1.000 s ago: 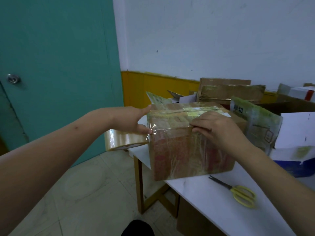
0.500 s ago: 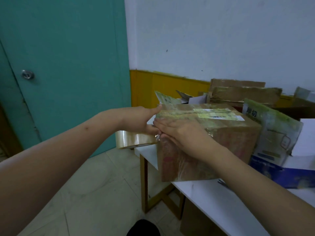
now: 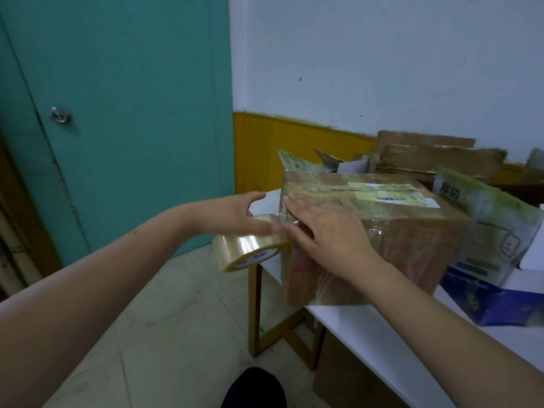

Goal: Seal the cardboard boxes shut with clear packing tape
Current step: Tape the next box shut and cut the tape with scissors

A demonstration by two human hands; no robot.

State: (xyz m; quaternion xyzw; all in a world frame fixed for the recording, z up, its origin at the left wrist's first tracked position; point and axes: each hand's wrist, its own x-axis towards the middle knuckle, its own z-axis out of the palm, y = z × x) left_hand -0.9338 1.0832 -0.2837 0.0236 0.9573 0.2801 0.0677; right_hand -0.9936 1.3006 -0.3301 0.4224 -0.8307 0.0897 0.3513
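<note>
left hand grips tape roll | right hand flat on box

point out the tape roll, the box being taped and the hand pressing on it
tape roll (image 3: pixel 250 245): head view, clear outer band
cardboard box (image 3: pixel 412 248): head view, front face
right hand (image 3: pixel 329 231): head view, back of hand

I saw a brown cardboard box, flaps closed and wrapped in glossy film with yellow-green labels along its top seam, sitting upright at the white table's left end. A roll of clear packing tape hung tilted just beside its left corner, a strip running onto the box.
</note>
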